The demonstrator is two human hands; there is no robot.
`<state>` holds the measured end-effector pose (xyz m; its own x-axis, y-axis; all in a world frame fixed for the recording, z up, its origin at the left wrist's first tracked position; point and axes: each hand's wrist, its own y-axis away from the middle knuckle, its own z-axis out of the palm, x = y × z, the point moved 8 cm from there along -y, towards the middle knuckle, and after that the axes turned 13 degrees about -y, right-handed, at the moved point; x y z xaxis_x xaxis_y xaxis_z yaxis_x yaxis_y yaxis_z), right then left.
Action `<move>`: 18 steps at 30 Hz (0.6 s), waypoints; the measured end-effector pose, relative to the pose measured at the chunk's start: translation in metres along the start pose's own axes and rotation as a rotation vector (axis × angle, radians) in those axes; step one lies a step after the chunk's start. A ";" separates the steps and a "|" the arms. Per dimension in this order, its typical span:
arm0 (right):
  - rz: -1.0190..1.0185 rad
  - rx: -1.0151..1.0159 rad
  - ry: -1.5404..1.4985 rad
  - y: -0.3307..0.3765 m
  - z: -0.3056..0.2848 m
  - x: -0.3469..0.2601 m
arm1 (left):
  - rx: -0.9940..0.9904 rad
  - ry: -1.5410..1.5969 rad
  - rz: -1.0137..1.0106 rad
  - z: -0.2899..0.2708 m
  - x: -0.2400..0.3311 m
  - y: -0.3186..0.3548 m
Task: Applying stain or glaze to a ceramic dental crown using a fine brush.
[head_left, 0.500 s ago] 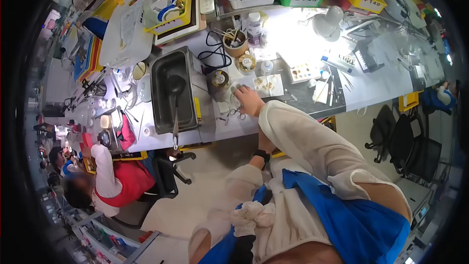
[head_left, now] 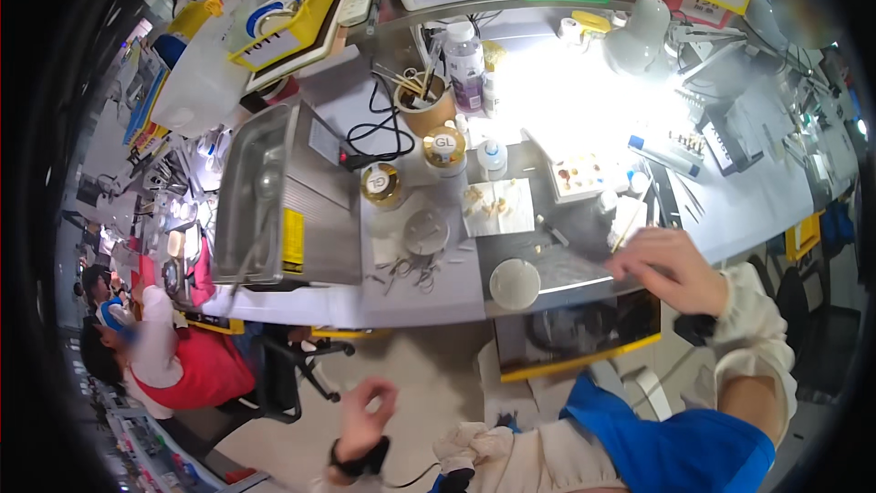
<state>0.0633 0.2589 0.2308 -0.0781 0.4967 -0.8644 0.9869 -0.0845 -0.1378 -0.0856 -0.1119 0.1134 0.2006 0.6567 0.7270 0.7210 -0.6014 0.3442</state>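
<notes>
The right hand [head_left: 671, 267], near 3 o'clock in the view, hangs over the front edge of the bench [head_left: 424, 306], fingers bent and reaching leftward; whether they pinch anything I cannot tell. The left hand [head_left: 367, 413], between 6 and 7 o'clock, is off the bench, fingers curled toward the thumb, nothing visible in it.

From the right hand, the nearest thing is a white pad [head_left: 631, 217] at 10–11 o'clock, probably laid there for easy reach. Beyond, in the same direction, a white tray with coloured spots [head_left: 573, 184] likely keeps small portions apart. At 9 o'clock sits a clear round dish [head_left: 516, 284]; between 9 and 10, a white cloth [head_left: 520, 205] presumably makes its tiny yellowish pieces easier to see. The tool cup [head_left: 431, 118], at 10, stands sticks upright, and the lamp [head_left: 636, 44], near 12, brightens the surface.
</notes>
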 end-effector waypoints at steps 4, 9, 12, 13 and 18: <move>-0.065 -0.125 0.066 0.070 0.011 -0.009 | 0.103 -0.282 0.375 -0.010 0.042 0.017; -0.027 -0.064 0.277 0.178 0.026 -0.027 | 0.186 0.066 0.835 0.053 0.083 0.058; 0.026 0.020 0.223 0.242 0.029 -0.036 | 0.070 -0.062 0.991 0.119 0.102 0.095; 0.113 -0.126 0.313 0.261 0.043 -0.027 | -0.003 -0.097 1.008 0.138 0.106 0.110; 0.378 -0.457 0.426 0.341 0.083 0.009 | 0.078 0.089 1.183 0.168 0.136 0.177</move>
<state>0.3876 0.1629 0.1363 0.2492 0.8061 -0.5367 0.9033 0.0064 0.4289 0.1803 -0.0526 0.1731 0.7243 -0.3233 0.6090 0.1586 -0.7815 -0.6034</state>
